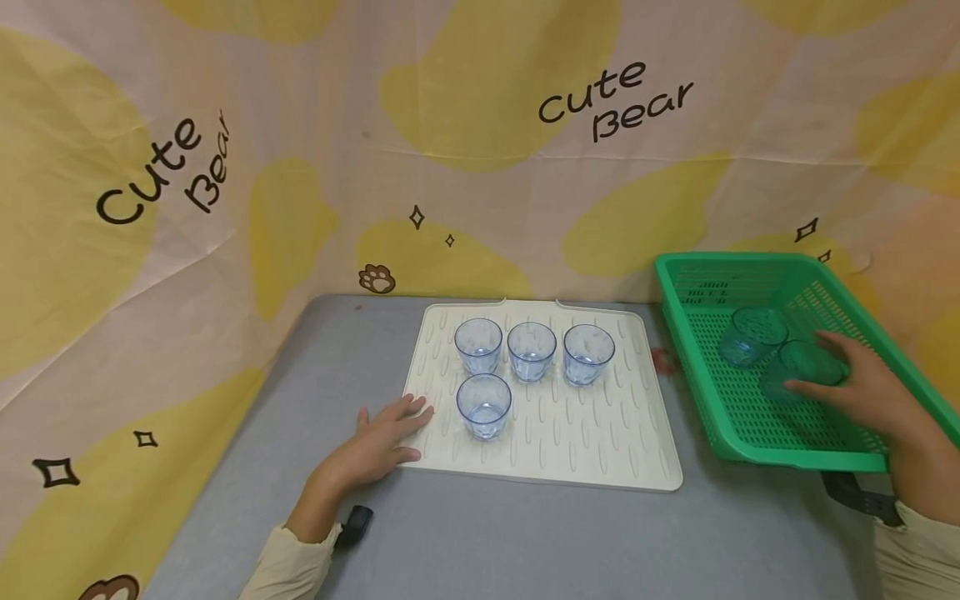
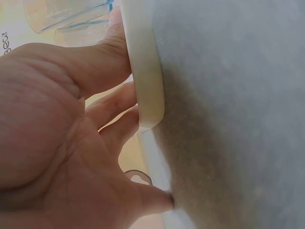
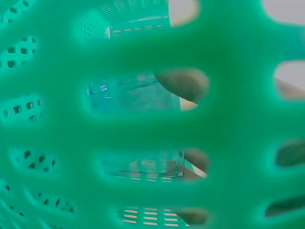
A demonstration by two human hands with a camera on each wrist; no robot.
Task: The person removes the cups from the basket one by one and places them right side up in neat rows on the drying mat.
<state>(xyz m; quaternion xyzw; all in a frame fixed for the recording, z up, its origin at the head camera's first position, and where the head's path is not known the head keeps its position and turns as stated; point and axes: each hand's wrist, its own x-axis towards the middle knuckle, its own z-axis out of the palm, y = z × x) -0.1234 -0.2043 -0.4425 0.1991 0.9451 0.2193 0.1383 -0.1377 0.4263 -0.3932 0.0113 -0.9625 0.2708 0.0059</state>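
My left hand [image 1: 375, 446] rests with spread fingers on the left edge of a white ribbed drying mat [image 1: 615, 442]. In the left wrist view its thumb and two fingers touch the mat's raised edge [image 2: 147, 71], and another fingertip meets the table. Inside a green slotted basket [image 1: 720, 417], my right hand [image 1: 873, 392] grips a clear drinking glass [image 1: 798, 371] between thumb and fingers. Another glass [image 1: 752, 335] lies beside it, farther back. Through the slots of the basket wall [image 3: 138, 133], the right wrist view shows part of a glass [image 3: 143, 95]; the wall hides most of the hand.
Several bluish glasses stand upright on the mat: three in a back row, including the middle one [image 1: 532, 354], and one glass [image 1: 484, 408] in front at left. The grey table [image 1: 525, 542] carries mat and basket. A patterned cloth [image 1: 480, 125] hangs behind.
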